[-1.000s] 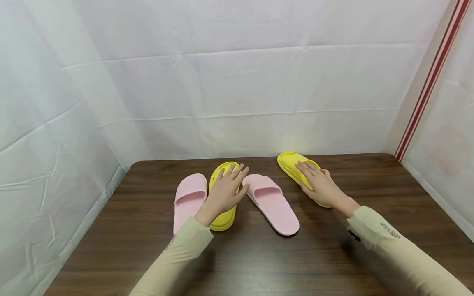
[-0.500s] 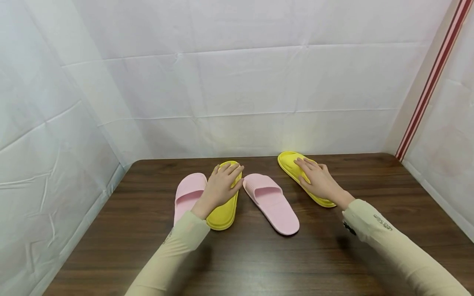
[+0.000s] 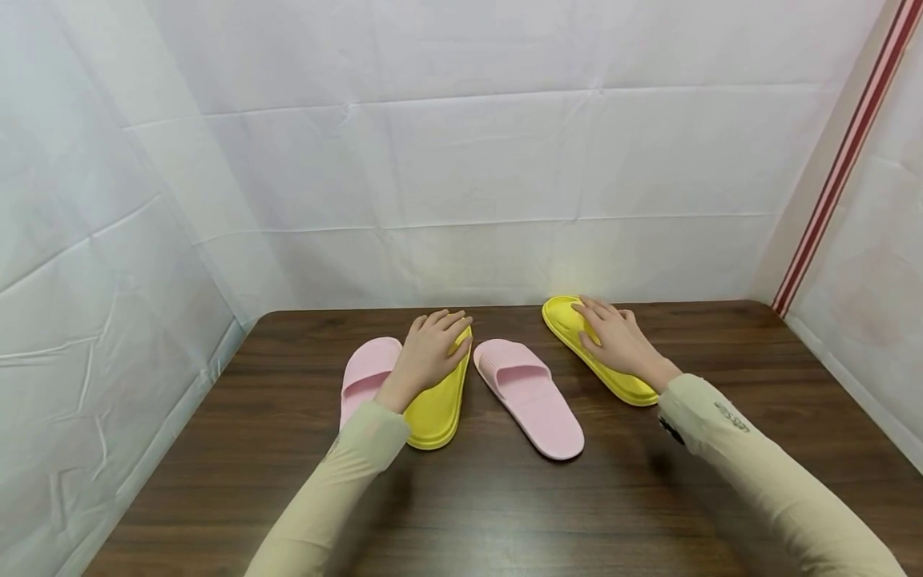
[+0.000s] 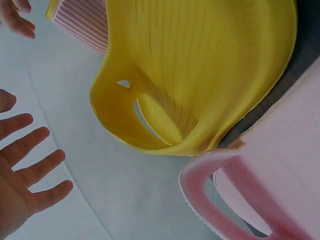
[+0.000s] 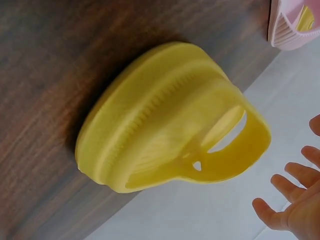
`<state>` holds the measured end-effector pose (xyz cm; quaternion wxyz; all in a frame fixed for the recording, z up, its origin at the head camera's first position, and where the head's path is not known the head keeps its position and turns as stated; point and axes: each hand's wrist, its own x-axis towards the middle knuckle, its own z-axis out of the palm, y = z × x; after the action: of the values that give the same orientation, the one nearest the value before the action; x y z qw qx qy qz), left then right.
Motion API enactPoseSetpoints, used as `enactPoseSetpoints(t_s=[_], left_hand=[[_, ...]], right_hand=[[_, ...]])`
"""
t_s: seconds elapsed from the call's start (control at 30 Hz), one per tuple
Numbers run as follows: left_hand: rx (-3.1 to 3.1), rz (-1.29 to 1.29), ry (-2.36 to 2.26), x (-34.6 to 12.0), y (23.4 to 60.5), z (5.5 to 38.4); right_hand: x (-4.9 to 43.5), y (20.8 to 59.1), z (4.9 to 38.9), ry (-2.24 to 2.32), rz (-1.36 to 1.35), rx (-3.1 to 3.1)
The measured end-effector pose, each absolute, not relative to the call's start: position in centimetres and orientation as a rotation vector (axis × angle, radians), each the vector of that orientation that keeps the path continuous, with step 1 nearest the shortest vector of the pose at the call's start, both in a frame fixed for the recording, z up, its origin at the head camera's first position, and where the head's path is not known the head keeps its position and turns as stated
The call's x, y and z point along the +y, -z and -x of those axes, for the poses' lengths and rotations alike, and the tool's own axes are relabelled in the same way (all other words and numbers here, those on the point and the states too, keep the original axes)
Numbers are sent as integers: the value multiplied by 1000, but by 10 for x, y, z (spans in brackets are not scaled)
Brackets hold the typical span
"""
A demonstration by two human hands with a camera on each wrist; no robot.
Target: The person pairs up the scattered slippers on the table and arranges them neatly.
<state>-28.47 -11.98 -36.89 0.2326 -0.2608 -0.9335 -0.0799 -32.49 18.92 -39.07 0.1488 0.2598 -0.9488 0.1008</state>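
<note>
In the head view my left hand (image 3: 427,350) is over the front of a yellow slipper (image 3: 437,418), covering its strap. The left wrist view shows this hand (image 4: 26,175) with fingers spread, apart from the yellow slipper (image 4: 200,70). A second yellow slipper (image 3: 627,388) lies slanted near the table's far edge. My right hand (image 3: 617,335) overlaps its upper side in the head view. From the right wrist, that hand (image 5: 300,200) appears beside the slipper's strap end (image 5: 250,145), fingers loosely extended. Neither hand grips anything.
One pink slipper (image 3: 371,362) lies left of the left yellow slipper, partly behind my left arm. Another pink slipper (image 3: 539,405) lies slanted between the yellow ones. The dark wooden table (image 3: 490,513) meets a white sheet (image 3: 476,160) at its far edge.
My left hand has moved slightly left and toward the far edge, its fingers less spread. My right hand has shifted slightly farther away, uncovering more of the right yellow slipper's heel.
</note>
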Motion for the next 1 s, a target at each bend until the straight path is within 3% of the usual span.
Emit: enactPoseSetpoints(t_s=[1.0], left_hand=[[-2756,779,168,-117,378,314]], right_hand=[[195,396,356,-219,-645,-2952]])
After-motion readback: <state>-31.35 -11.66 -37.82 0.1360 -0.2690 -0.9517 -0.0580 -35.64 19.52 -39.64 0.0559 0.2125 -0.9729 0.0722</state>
